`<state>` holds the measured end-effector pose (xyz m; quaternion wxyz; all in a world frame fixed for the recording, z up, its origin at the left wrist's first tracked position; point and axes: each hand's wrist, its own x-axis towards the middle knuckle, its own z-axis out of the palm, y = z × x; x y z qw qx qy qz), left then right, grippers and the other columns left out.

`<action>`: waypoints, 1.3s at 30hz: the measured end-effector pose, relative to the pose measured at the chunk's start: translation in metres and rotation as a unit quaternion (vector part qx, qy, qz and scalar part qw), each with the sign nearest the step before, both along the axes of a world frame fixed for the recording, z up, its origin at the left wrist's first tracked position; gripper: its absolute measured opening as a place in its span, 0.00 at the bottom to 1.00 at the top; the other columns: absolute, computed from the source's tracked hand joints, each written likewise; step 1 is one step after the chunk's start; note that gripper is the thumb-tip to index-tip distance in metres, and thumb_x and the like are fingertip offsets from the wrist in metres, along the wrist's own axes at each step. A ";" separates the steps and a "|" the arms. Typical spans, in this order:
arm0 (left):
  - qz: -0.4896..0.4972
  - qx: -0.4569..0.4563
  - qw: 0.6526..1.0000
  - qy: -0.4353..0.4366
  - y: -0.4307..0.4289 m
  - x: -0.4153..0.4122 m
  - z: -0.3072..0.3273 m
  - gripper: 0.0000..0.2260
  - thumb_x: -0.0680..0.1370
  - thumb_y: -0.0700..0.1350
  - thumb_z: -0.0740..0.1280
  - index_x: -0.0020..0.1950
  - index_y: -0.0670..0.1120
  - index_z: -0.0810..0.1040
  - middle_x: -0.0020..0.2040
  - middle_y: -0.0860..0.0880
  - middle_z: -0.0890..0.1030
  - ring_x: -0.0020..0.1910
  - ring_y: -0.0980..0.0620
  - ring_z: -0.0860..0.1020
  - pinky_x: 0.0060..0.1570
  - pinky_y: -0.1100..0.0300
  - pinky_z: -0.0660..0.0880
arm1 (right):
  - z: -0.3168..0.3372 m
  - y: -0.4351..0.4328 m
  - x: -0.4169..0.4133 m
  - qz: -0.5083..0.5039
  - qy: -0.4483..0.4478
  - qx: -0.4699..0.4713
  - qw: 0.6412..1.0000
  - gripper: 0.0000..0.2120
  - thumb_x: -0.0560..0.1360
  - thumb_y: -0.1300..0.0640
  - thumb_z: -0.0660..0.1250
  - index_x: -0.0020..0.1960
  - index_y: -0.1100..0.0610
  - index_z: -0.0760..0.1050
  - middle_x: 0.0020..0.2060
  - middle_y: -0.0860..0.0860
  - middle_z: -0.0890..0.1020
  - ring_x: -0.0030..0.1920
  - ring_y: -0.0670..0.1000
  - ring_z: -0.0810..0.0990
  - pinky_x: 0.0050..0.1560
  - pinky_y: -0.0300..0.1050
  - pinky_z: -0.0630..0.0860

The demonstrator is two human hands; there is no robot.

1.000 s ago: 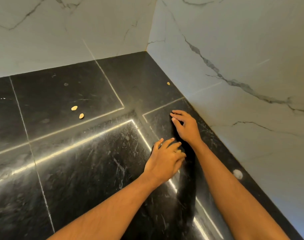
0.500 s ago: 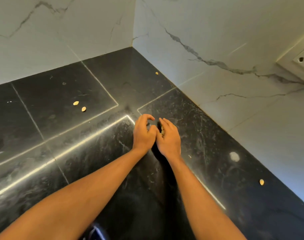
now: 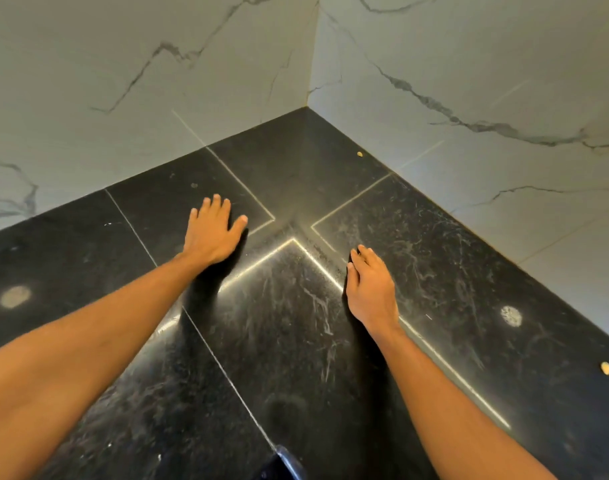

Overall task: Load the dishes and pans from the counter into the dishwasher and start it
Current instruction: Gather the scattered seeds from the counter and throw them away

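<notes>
Black stone counter (image 3: 296, 341), crossed by thin pale seams, is being viewed from above where it is being met by two white, grey-veined wall panels (image 3: 123, 81) at an inner corner. Left hand (image 3: 211, 233) is being laid palm down on the counter, left of the point where the seams meet. Its fingers are being kept straight and close together, thumb spread to the right, and nothing is being gripped by it. Right hand (image 3: 370, 289) is being held palm down nearer the camera, just right of a bright seam and well apart from the left hand. Its fingers (image 3: 360, 258) are being kept bent and drawn together, tips toward the stone; whether anything is being held beneath the palm cannot be told. Both bare forearms are being extended from the lower edge of the view. One small tan fragment (image 3: 359, 154) is being seen on the counter near the right wall panel, and a second tan fragment (image 3: 606, 367) far right. Two pale round smudges are being noted: left smudge (image 3: 15, 296) and right smudge (image 3: 511, 315). A dark rounded object (image 3: 282, 465) is being cut off by the bottom edge and cannot be identified. Where the dishes, pans and dishwasher are cannot be told from this view.
</notes>
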<state>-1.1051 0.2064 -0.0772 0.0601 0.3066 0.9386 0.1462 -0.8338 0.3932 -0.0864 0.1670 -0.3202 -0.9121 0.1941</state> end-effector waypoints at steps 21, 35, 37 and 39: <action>-0.256 0.054 0.965 0.006 0.140 0.219 -0.005 0.38 0.76 0.72 0.47 0.79 0.50 0.58 0.79 0.46 0.59 0.79 0.48 0.54 0.77 0.47 0.49 | 0.008 0.076 0.163 -0.340 0.255 -0.057 0.903 0.18 0.77 0.58 0.65 0.66 0.50 0.77 0.63 0.47 0.77 0.65 0.49 0.73 0.65 0.52 0.73; -0.248 0.045 0.967 0.045 0.140 0.215 -0.009 0.46 0.71 0.79 0.52 0.80 0.50 0.55 0.80 0.49 0.58 0.79 0.49 0.55 0.77 0.46 0.52 | 0.012 0.130 0.243 -0.359 -0.086 -0.019 0.929 0.31 0.83 0.43 0.53 0.76 0.65 0.62 0.76 0.63 0.63 0.76 0.62 0.61 0.77 0.58 0.58; -0.245 0.054 0.967 0.039 0.140 0.214 -0.009 0.47 0.71 0.79 0.53 0.80 0.50 0.55 0.80 0.49 0.58 0.79 0.49 0.55 0.77 0.46 0.52 | 0.011 0.108 0.214 -0.242 -0.080 0.008 0.967 0.29 0.83 0.45 0.51 0.75 0.64 0.61 0.75 0.61 0.65 0.75 0.61 0.63 0.76 0.58 0.59; -0.246 0.063 0.967 0.038 0.138 0.213 -0.007 0.47 0.70 0.78 0.55 0.80 0.51 0.54 0.79 0.49 0.59 0.79 0.49 0.56 0.77 0.46 0.52 | 0.009 0.084 0.178 -0.159 -0.061 -0.018 0.985 0.28 0.84 0.46 0.48 0.78 0.61 0.57 0.77 0.57 0.62 0.78 0.57 0.59 0.79 0.56 0.53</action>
